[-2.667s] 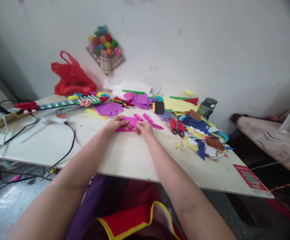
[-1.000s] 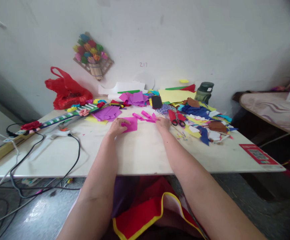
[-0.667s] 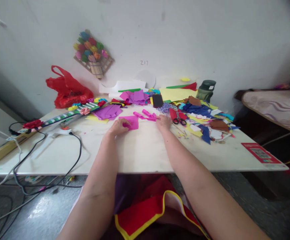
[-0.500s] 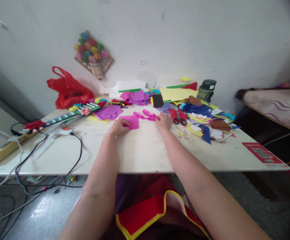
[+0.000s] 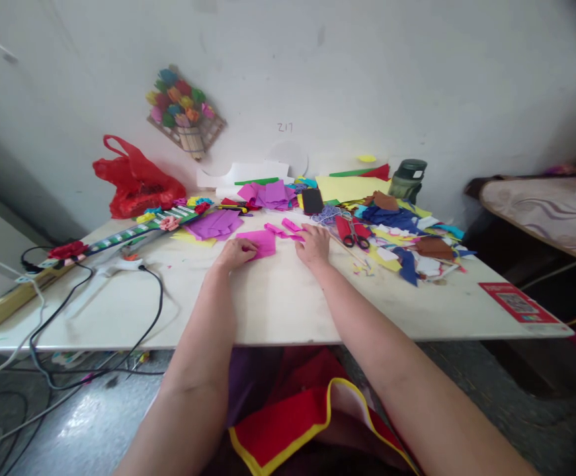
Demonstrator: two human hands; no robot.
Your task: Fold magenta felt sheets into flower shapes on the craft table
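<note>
Magenta paper sheet [image 5: 266, 244] = landmark. Left hand [image 5: 234, 254] at its left edge, fingers curled, pinch unclear. Folded magenta strips [image 5: 292, 226] just right of sheet and farther out, long axes slanting down rightward. Right hand [image 5: 316, 246] nearer strips, fingers at their right ends, grip unclear. Hands apart.

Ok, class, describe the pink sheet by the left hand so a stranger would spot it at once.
On the white table, find the person's left hand. The pink sheet lies at its fingers. It is broad and flat, unlike the narrow pink strips by the right hand, and pinker than the purple sheets behind.
</note>
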